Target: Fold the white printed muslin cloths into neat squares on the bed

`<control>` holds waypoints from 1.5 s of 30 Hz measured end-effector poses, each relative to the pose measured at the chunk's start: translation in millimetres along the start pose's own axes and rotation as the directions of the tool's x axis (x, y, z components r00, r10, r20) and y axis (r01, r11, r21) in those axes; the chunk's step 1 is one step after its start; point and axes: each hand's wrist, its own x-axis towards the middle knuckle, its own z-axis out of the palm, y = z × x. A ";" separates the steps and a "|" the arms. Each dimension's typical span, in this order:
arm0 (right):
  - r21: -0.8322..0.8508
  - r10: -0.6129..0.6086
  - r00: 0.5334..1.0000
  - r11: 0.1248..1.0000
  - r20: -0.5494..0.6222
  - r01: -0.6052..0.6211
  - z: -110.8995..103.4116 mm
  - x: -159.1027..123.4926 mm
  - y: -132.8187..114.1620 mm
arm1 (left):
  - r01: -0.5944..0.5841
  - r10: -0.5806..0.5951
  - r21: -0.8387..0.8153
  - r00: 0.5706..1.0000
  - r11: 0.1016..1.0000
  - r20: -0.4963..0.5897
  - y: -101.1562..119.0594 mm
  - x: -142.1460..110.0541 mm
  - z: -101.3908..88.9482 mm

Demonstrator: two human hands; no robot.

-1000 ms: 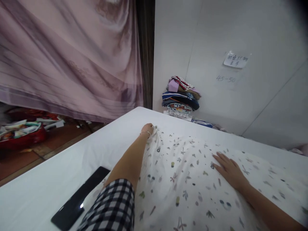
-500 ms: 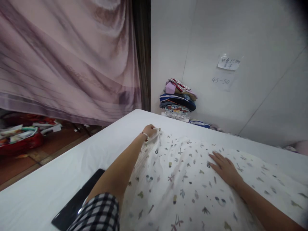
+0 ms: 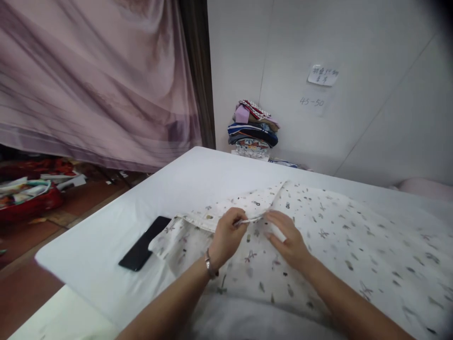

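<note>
A thin white cloth [image 3: 325, 231] printed with small plants and figures lies loosely over the table, partly creased. One edge of it is folded over toward the far side. My left hand [image 3: 228, 233], wearing a bracelet, pinches this edge between thumb and fingers. Close by on the right, my right hand [image 3: 288, 241] rests its fingertips on the cloth beside the same edge, thumb and fingers apart. A black phone [image 3: 143, 245] lies flat to the left, by the cloth's left end.
The white table [image 3: 191, 174] has its left edge above a tiled floor. Folded fabrics [image 3: 253, 132] are stacked at the back against the grey wall [image 3: 371, 85]. A pink curtain [image 3: 106, 85] hangs at the left, over a red basket [image 3: 31, 200] on the floor.
My left hand has come back toward me from the cloth's far corner. My right hand has moved left beside it. The cloth's edge is now folded over, and more of the phone shows.
</note>
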 end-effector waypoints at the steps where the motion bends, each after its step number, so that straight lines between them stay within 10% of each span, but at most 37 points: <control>1: 0.024 -0.033 0.999 0.999 -0.027 0.033 3.1 -5.4 -18.7 | 0.021 -0.022 -0.021 1.000 1.000 -0.006 1.3 -9.0 5.0; 7: 0.097 0.097 0.984 0.992 -0.149 -0.083 9.9 -25.6 -54.2 | 0.229 -0.218 -0.258 0.973 0.939 0.070 10.9 -40.6 28.9; 15: 0.130 0.159 0.973 0.982 -0.165 -0.138 5.7 -37.1 -46.6 | 0.520 -0.447 -0.578 0.850 0.629 0.278 5.1 -44.8 39.0; 28: 0.248 0.323 0.943 0.923 -0.078 -0.295 5.6 -32.1 -58.5 | 0.370 -0.366 -0.565 0.922 0.737 0.127 1.0 -46.0 33.9; 45: 0.178 0.126 0.992 0.976 -0.010 -0.122 4.8 -10.2 -56.6 | 0.264 -0.244 -0.447 0.964 0.855 0.103 0.1 -53.5 27.8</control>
